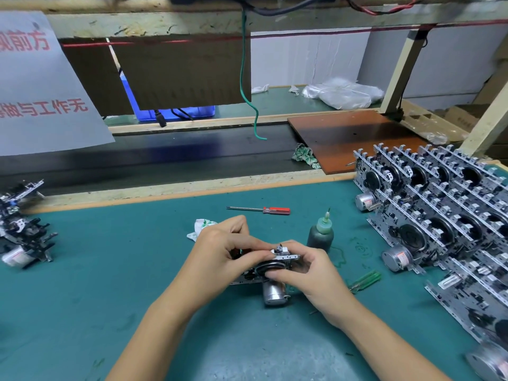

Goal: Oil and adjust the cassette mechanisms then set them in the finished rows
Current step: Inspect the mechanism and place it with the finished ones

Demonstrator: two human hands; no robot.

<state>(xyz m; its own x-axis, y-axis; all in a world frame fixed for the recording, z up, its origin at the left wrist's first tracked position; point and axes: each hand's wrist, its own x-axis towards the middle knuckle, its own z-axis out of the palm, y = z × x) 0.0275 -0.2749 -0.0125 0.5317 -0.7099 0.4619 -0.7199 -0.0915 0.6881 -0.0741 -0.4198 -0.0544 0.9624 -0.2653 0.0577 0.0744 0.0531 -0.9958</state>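
Head view: Both hands work at the centre of the green mat point(110, 270). The left hand point(220, 254) and the right hand point(310, 273) both grip one cassette mechanism point(270, 270), fingers curled and clamped on its metal frame; its silver motor can points toward 6 o'clock, touching the mat.

At 1 o'clock from the hands, just beside the right hand, stands the oil bottle point(321, 233), upright, nozzle up. At 12 o'clock lies the red-handled screwdriver point(259, 209), well short of the mat's far wooden edge point(165, 192). A green-handled tool point(365, 280) lies at 3 o'clock, near the right wrist. A crumpled cloth point(200, 226) sits at 11 o'clock, partly behind the left hand.

The finished rows point(439, 213) fill the mat from 2 to 4 o'clock. Untreated mechanisms point(22, 232) crowd the 9 o'clock edge. Bare mat lies between them and the left hand, and toward 6 o'clock.
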